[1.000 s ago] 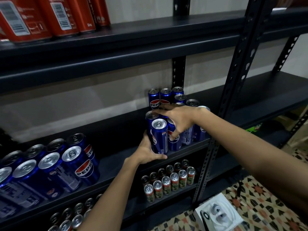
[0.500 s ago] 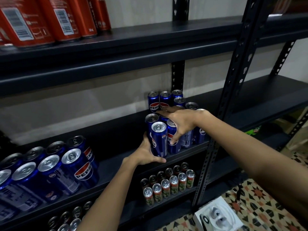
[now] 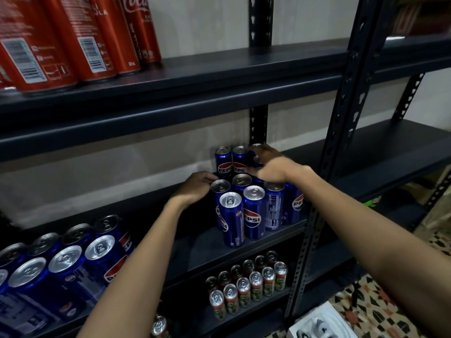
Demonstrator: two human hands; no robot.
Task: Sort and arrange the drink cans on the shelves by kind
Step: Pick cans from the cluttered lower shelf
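Note:
A cluster of blue Pepsi cans [image 3: 231, 220] stands upright on the middle shelf [image 3: 195, 250], next to the black upright post. My left hand [image 3: 195, 187] reaches in from the left, and its fingertips touch the side of a second-row can [image 3: 220, 187]. My right hand [image 3: 271, 164] reaches over the cluster to the back row, with its fingers curled round the rightmost back can [image 3: 256, 152], which is mostly hidden. Two other back-row cans [image 3: 222, 159] stand free beside it. The front can stands alone, with no hand on it.
Another group of Pepsi cans [image 3: 66, 264] fills the shelf's left end. Red Coca-Cola cans [image 3: 92, 40] stand on the top shelf. Small green-and-red cans [image 3: 244, 289] sit on the shelf below. A perforated post [image 3: 341, 118] divides the bays. A white box [image 3: 317, 328] lies on the patterned floor.
My left hand let go of the front can and moved up to the cluster's left side. My right hand left the front cans and reached to the back row.

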